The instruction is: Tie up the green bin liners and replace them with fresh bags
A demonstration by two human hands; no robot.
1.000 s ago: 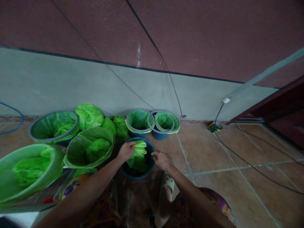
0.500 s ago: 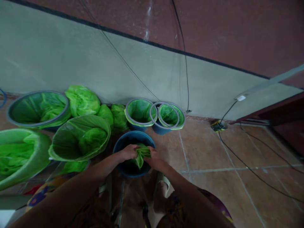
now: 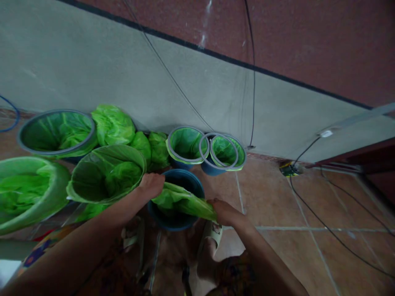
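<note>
A green plastic bag (image 3: 182,200) is stretched across the mouth of a dark blue bucket (image 3: 191,183) on the tiled floor in front of me. My left hand (image 3: 152,184) is closed on the bag's end at the bucket's left rim. My right hand (image 3: 222,210) grips the other end at the right rim. The bag hangs between them, partly down inside the bucket.
Several buckets lined with green bags (image 3: 106,174) stand to the left and behind, two small ones (image 3: 185,144) against the grey wall. Loose green bag bundles (image 3: 112,123) lie between them. Black cables (image 3: 321,213) cross the floor at right. My sandalled foot (image 3: 210,242) is below the bucket.
My hands, close together with the bag bunched over the bucket half a second ago, have moved apart to opposite rims, pulling the bag out into a long strip. The view tilted slightly.
</note>
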